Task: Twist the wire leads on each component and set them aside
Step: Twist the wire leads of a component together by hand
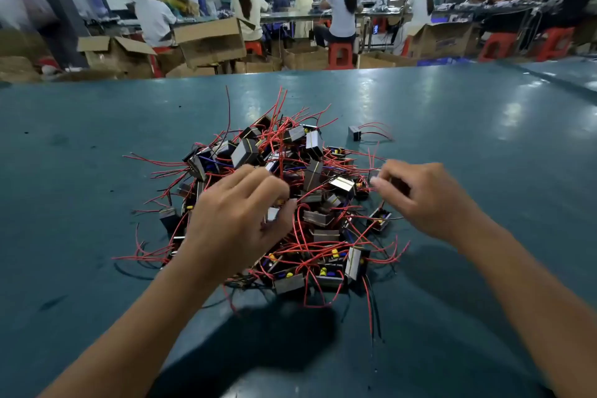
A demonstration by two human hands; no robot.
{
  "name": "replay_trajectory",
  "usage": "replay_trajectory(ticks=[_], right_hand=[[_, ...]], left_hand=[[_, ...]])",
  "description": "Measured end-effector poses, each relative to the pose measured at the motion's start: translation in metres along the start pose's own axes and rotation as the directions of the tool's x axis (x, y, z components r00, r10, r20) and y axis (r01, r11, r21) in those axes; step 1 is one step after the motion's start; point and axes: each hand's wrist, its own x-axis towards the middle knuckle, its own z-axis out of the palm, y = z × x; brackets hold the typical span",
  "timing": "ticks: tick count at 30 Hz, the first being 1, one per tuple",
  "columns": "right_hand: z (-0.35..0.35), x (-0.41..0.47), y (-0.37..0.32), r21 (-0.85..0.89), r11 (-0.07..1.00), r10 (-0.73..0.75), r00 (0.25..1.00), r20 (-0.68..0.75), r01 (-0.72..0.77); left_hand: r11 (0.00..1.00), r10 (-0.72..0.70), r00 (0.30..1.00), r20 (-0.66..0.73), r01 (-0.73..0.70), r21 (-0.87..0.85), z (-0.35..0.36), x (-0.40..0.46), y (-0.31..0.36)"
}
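A broad teal tabletop (452, 145) carries a tangled heap of small components (284, 200) with red wire leads, while one component (354, 133) lies apart just beyond the heap to the right, its leads trailing. Over the heap, the left hand (235, 220) curls its grip around a silver-faced component (273, 214) at the pile's middle. The right hand (423, 197) hovers at the heap's right edge, fingers bent toward the thumb; whether that grip pinches a lead cannot be told.
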Motion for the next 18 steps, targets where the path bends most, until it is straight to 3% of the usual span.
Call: replay_trajectory(ticks=[2, 6, 8, 13, 18], right_hand=[[0.009, 0.013, 0.014, -0.052, 0.990, 0.132, 0.991, -0.034, -0.134], [0.036, 0.018, 0.046, -0.106, 0.930, 0.346, 0.936, -0.065, -0.352], [0.045, 0.016, 0.060, -0.135, 0.898, 0.417, 0.908, -0.035, -0.418], [0.051, 0.028, 0.080, -0.184, 0.876, 0.477, 0.858, 0.191, -0.446], [0.060, 0.039, 0.094, -0.264, 0.857, 0.495, 0.850, 0.179, -0.443]], left_hand=[[0.996, 0.019, 0.999, 0.028, -0.022, 0.091, 0.016, 0.003, 0.009], [0.978, 0.156, 0.922, 0.355, -0.194, 0.076, 0.057, -0.018, 0.037], [0.976, 0.133, 0.876, 0.464, -0.198, 0.094, 0.072, -0.026, 0.036], [0.977, 0.039, 0.842, 0.538, -0.145, 0.155, 0.090, -0.018, 0.005], [0.967, -0.004, 0.825, 0.564, -0.139, 0.211, 0.104, -0.009, -0.045]])
